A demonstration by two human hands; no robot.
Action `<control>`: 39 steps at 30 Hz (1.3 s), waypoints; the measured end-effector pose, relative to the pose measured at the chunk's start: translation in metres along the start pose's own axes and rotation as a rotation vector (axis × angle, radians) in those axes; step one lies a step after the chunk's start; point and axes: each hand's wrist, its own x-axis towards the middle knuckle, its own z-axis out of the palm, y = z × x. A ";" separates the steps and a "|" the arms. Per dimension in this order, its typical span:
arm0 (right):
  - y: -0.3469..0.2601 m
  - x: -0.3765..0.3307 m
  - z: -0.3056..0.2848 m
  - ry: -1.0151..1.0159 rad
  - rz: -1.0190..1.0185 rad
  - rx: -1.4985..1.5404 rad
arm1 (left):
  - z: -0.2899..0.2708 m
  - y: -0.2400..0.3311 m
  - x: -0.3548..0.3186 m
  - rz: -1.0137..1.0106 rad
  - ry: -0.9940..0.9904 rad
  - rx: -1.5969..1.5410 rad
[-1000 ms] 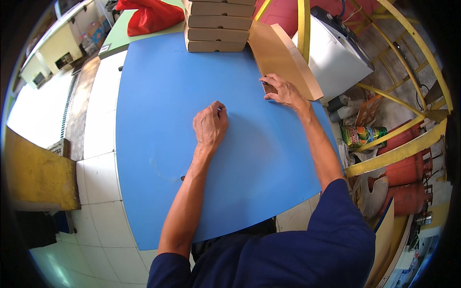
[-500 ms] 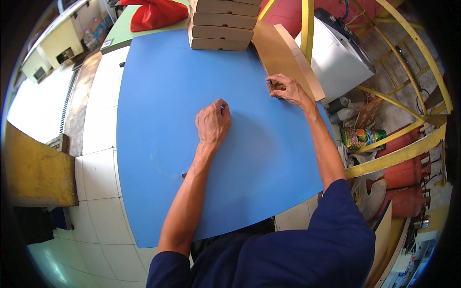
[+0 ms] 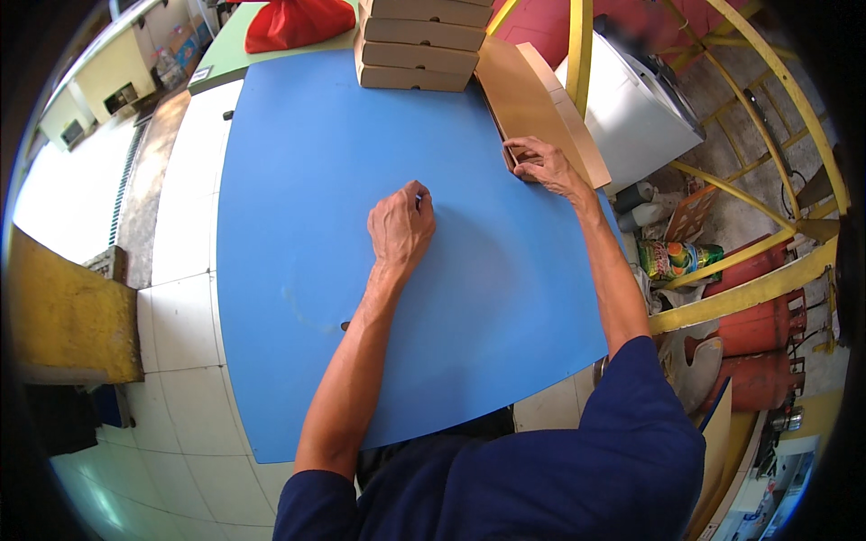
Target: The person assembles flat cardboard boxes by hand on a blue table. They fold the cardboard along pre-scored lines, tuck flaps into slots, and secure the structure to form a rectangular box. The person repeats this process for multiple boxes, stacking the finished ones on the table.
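bright light at left, blown-out ground [image 3: 77, 194], soft shadow on blue tabletop [image 3: 307, 180], fisheye-bent edges, black corners

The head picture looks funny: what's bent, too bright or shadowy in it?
Head view: the table has bowed edges, and the picture's corners go black; head view, far left: the ground is washed-out white; head view, middle: a soft shadow lies right of the left hand.

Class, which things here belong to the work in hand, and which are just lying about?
In use:
- flat cardboard, at the right hand
- blue tabletop, under both hands
- stacked cardboard boxes, probably

Lying about:
- red bundle
- red gas cylinders
- green packet
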 end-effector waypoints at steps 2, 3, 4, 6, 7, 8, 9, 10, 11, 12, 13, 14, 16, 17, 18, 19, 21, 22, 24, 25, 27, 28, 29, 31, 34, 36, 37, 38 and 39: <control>0.005 0.000 0.005 0.098 -0.046 0.074 | 0.001 -0.001 0.000 -0.001 0.001 -0.013; 0.006 0.000 0.007 0.146 -0.070 0.111 | 0.002 -0.002 0.000 -0.004 0.001 -0.021; 0.006 -0.001 0.006 0.165 -0.006 0.035 | 0.002 -0.003 0.000 -0.006 0.002 -0.029; -0.001 -0.005 0.003 0.207 0.124 -0.117 | 0.000 0.000 0.000 -0.008 0.005 -0.023; 0.005 -0.005 0.005 0.244 0.114 -0.146 | -0.001 0.001 0.000 -0.009 0.007 -0.020; 0.010 -0.005 0.009 0.283 0.106 -0.175 | -0.001 0.002 0.000 -0.013 0.003 -0.018; 0.015 -0.006 0.010 0.323 0.097 -0.205 | -0.001 0.003 0.000 -0.017 -0.002 -0.016; 0.020 -0.009 0.012 0.334 0.068 -0.196 | -0.001 0.004 0.000 -0.021 -0.006 -0.015; 0.013 -0.012 0.018 0.342 0.034 -0.184 | -0.001 0.003 0.000 -0.019 -0.003 -0.008; 0.008 -0.013 0.023 0.349 -0.001 -0.171 | -0.002 0.003 0.000 -0.018 0.000 -0.001; 0.007 -0.012 0.027 0.358 -0.014 -0.095 | -0.002 0.002 0.000 -0.016 0.003 0.006; 0.008 -0.013 0.032 0.366 -0.024 -0.021 | -0.002 0.002 0.000 -0.002 0.017 0.003; 0.009 -0.011 0.034 0.414 -0.005 -0.026 | 0.000 0.000 0.000 0.025 0.046 -0.001; 0.010 -0.009 0.032 0.454 0.028 -0.107 | 0.000 0.000 0.000 0.022 0.039 0.004; 0.011 -0.006 0.030 0.493 0.060 -0.189 | 0.000 -0.001 0.000 0.018 0.033 0.009; 0.012 -0.001 0.029 0.507 0.087 -0.203 | 0.000 -0.001 0.000 0.014 0.027 0.015; 0.013 0.013 0.023 0.534 0.145 -0.232 | -0.001 0.000 0.000 -0.006 0.011 0.010; 0.018 0.021 0.020 0.521 0.141 -0.193 | -0.001 0.002 0.000 -0.015 0.002 0.005; 0.030 0.039 0.018 0.492 0.126 -0.115 | 0.000 0.002 0.000 -0.001 0.022 -0.006; 0.034 0.044 0.016 0.464 0.132 -0.110 | 0.000 0.001 0.000 0.005 0.033 -0.011; 0.036 0.056 0.015 0.403 0.136 -0.096 | -0.001 0.001 -0.001 0.002 0.027 -0.011; 0.037 0.059 0.015 0.398 0.157 -0.090 | -0.001 0.001 -0.001 0.001 0.024 -0.011; 0.038 0.061 0.015 0.391 0.178 -0.084 | -0.001 0.002 -0.001 -0.002 0.026 -0.010; 0.038 0.065 0.014 0.362 0.214 -0.040 | -0.001 0.002 -0.001 -0.007 0.029 -0.011; 0.038 0.069 0.006 0.309 0.274 0.081 | 0.000 0.002 -0.001 0.003 0.040 -0.031; 0.034 0.071 0.003 0.287 0.332 0.173 | 0.002 0.000 -0.002 0.028 0.077 -0.045; 0.032 0.071 0.002 0.276 0.340 0.193 | 0.002 0.000 -0.002 0.041 0.096 -0.053; 0.028 0.070 0.000 0.266 0.348 0.212 | 0.002 -0.001 -0.002 0.028 0.079 -0.041; 0.024 0.070 -0.001 0.255 0.355 0.231 | 0.001 -0.001 -0.001 0.015 0.063 -0.029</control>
